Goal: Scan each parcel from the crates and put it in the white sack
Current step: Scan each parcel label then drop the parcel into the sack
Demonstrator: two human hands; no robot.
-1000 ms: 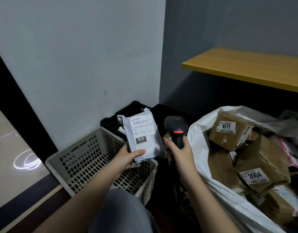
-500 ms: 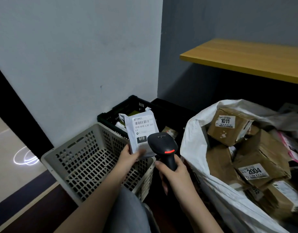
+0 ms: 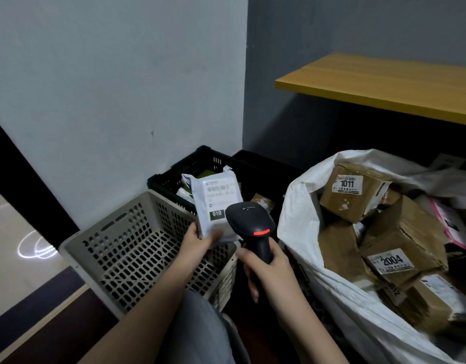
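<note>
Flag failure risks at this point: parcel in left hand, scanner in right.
1. The left hand pinches the grey parcel only by its bottom edge; it could slip into the beige crate below.
2. The scanner in the right hand covers the parcel's lower right corner, and the label looks blurred, so a misread seems possible.
3. The white sack is already piled with boxes; the parcel may slide off.
</note>
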